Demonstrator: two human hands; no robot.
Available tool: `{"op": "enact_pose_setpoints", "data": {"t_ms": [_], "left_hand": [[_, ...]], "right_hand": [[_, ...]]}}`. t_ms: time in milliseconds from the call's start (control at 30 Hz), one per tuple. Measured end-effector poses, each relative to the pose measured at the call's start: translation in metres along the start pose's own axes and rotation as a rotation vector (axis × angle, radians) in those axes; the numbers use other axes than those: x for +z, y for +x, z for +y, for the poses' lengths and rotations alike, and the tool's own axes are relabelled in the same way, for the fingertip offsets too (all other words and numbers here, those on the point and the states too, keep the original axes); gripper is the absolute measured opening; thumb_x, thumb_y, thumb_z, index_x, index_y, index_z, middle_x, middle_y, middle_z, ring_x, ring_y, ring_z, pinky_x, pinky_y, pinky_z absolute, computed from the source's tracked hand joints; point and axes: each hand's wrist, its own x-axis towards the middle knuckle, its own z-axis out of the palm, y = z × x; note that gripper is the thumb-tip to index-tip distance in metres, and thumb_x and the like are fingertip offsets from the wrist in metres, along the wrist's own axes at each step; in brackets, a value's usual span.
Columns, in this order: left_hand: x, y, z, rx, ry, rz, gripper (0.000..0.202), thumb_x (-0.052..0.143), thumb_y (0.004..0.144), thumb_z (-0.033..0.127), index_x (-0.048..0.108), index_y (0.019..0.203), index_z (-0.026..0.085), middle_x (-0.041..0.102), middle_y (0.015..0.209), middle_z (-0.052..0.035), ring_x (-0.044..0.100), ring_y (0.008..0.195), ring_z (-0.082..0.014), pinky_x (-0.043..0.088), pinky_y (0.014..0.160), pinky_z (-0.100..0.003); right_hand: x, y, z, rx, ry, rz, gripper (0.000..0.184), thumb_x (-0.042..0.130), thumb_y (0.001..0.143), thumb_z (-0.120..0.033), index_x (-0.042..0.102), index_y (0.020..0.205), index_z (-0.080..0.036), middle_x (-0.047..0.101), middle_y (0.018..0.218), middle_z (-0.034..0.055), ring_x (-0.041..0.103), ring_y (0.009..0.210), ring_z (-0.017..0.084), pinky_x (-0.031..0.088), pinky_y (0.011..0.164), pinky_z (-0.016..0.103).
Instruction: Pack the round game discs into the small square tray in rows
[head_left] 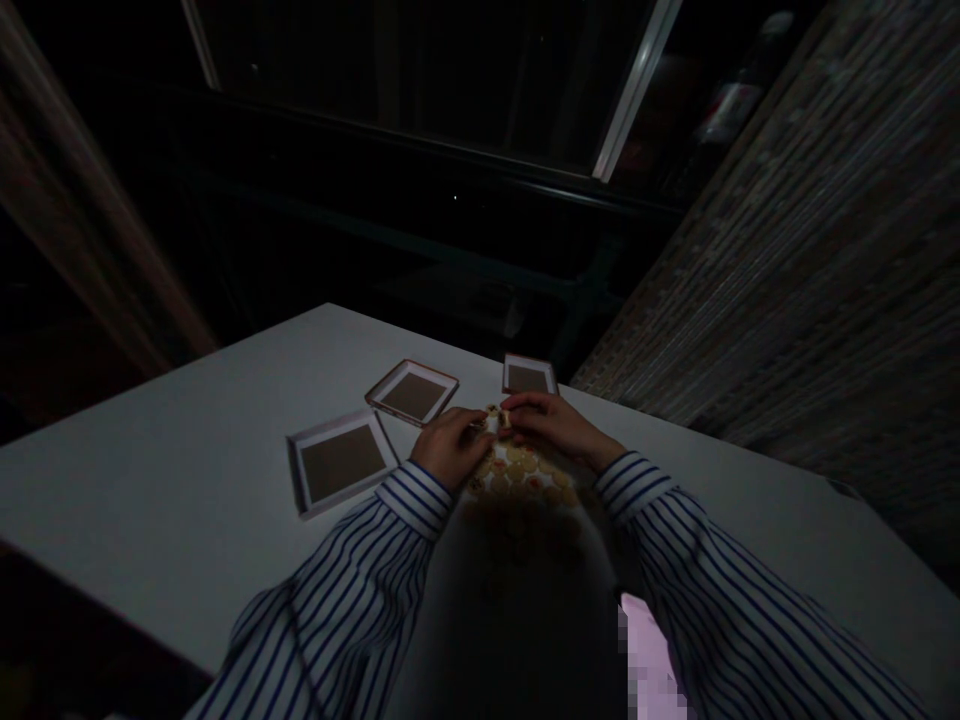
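Observation:
Both my hands meet at the far edge of a patterned sheet or board (525, 478) covered in round tan and red shapes, lying on the white table (187, 470). My left hand (448, 445) has its fingers curled and pinched at a small pale piece (495, 421). My right hand (556, 424) pinches the same spot from the other side. What the small piece is I cannot make out in the dim light. Striped sleeves cover both forearms.
Three shallow white-rimmed square trays with brown insides lie on the table: one (341, 464) left of my hands, one (412, 393) beyond it, one (529, 377) at the far edge. A brick wall (810, 300) runs along the right. The room beyond is dark.

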Motion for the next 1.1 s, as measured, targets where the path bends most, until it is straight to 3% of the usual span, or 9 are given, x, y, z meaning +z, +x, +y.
{"op": "enact_pose_setpoints", "data": {"t_ms": [267, 467, 733, 933, 1100], "left_hand": [[0.002, -0.002, 0.008, 0.071, -0.149, 0.036, 0.025, 0.065, 0.073, 0.031, 0.065, 0.094, 0.016, 0.066, 0.088, -0.0075, 0.063, 0.078, -0.0170, 0.053, 0.071, -0.030], [0.001, -0.001, 0.012, 0.014, -0.228, 0.021, 0.025, 0.065, 0.072, 0.031, 0.065, 0.092, 0.017, 0.066, 0.088, -0.0069, 0.063, 0.076, -0.0163, 0.052, 0.071, -0.030], [0.001, -0.004, 0.018, -0.143, -0.199, -0.007, 0.024, 0.062, 0.071, 0.028, 0.060, 0.092, 0.017, 0.063, 0.071, -0.0010, 0.060, 0.064, -0.0132, 0.050, 0.064, -0.026], [0.001, -0.004, 0.017, -0.053, -0.133, 0.020, 0.025, 0.060, 0.071, 0.026, 0.059, 0.094, 0.016, 0.064, 0.083, -0.0046, 0.060, 0.070, -0.0138, 0.050, 0.068, -0.027], [-0.003, -0.003, 0.020, 0.003, -0.078, 0.026, 0.024, 0.059, 0.073, 0.026, 0.060, 0.095, 0.015, 0.062, 0.080, -0.0042, 0.059, 0.069, -0.0139, 0.049, 0.068, -0.027]], "right_hand": [[0.009, -0.012, -0.004, -0.035, -0.008, -0.024, 0.025, 0.072, 0.066, -0.028, 0.060, 0.086, -0.018, 0.063, 0.075, -0.0013, 0.059, 0.066, 0.009, 0.047, 0.065, 0.024], [0.012, -0.016, -0.004, -0.068, 0.011, -0.036, 0.030, 0.073, 0.063, -0.032, 0.059, 0.085, -0.017, 0.062, 0.067, -0.0030, 0.058, 0.060, 0.008, 0.046, 0.060, 0.021], [0.011, -0.028, -0.008, -0.032, -0.021, 0.077, 0.024, 0.071, 0.067, -0.032, 0.061, 0.083, -0.018, 0.067, 0.086, 0.0030, 0.064, 0.075, 0.013, 0.049, 0.060, 0.021], [0.005, -0.036, -0.008, -0.045, -0.032, 0.123, 0.023, 0.071, 0.068, -0.030, 0.061, 0.084, -0.017, 0.067, 0.086, 0.0038, 0.064, 0.073, 0.012, 0.048, 0.058, 0.020], [-0.003, -0.042, -0.008, -0.076, -0.038, 0.123, 0.026, 0.071, 0.068, -0.033, 0.061, 0.085, -0.017, 0.067, 0.082, 0.0030, 0.063, 0.070, 0.012, 0.048, 0.060, 0.022]]}}
